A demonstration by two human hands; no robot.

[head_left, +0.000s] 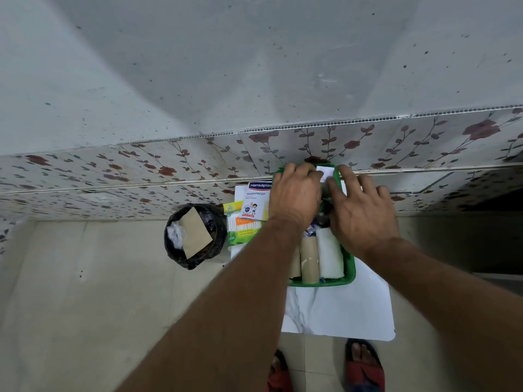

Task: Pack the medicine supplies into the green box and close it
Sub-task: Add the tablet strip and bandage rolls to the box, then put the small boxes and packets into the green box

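The green box (349, 271) sits open on a white marbled board (339, 309). Inside its near end lie two tan bandage rolls (309, 258) and a white gauze roll (330, 256). My left hand (294, 198) and my right hand (365, 219) are both over the far half of the box, fingers pressing on a small white packet (325, 172). What lies under the palms is hidden. To the left of the box lie a Hansaplast plaster box (252, 199) and a green-and-orange cotton bud pack (243, 230).
A black-lined waste bin (194, 236) holding brown paper and white wadding stands left of the board. A floral tiled wall (141, 171) runs behind. My feet in red sandals (365, 366) stand at the board's near edge.
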